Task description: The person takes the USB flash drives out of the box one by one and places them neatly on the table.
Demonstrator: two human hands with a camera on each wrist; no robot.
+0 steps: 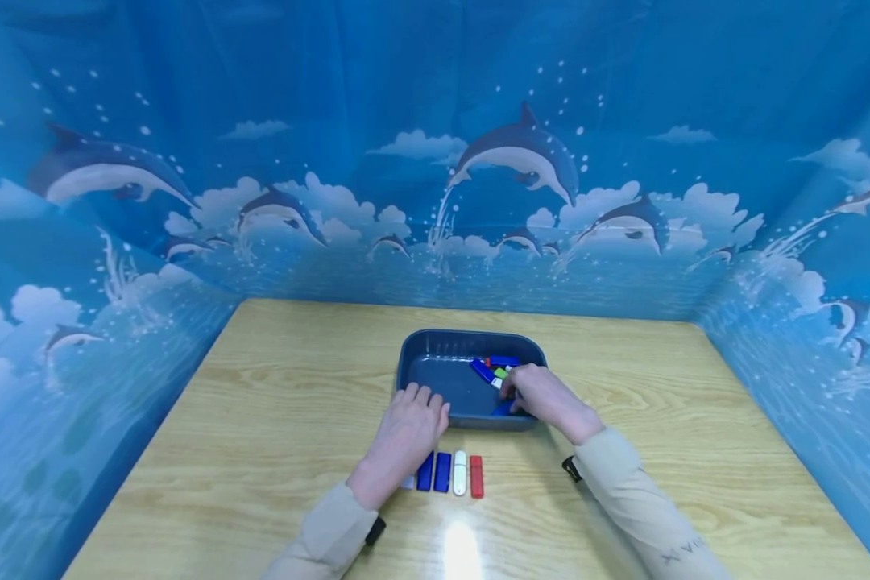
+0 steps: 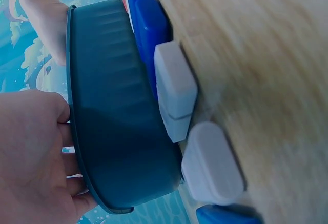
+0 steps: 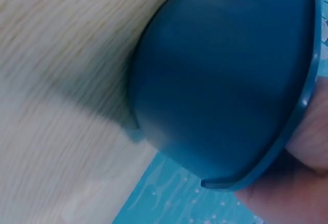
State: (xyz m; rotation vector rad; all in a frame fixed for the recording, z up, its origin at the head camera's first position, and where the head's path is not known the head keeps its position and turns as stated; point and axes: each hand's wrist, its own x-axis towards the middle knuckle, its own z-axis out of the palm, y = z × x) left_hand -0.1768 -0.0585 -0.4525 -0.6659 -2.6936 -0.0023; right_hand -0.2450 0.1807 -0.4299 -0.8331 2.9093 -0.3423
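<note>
A dark blue-grey plastic bin (image 1: 435,383) stands on the table with several small sticks inside that look like USB flash drives, among them a blue one (image 1: 482,371) and a green one (image 1: 501,374). My left hand (image 1: 409,427) rests its fingers over the bin's near rim (image 2: 72,80). Inside the bin's right side, my right hand (image 1: 544,399) reaches down with bent fingers beside another blue drive (image 1: 503,409); its fingertips are partly hidden. In front of the bin lies a row including a blue drive (image 1: 442,473), a white one (image 1: 460,473) and a red one (image 1: 476,477).
The wooden table (image 1: 283,387) carries the bin near its middle. A blue dolphin-print curtain (image 1: 377,266) stands along its back and sides. Part of the row is covered by my left hand; white drives (image 2: 176,88) lie close below the bin's wall.
</note>
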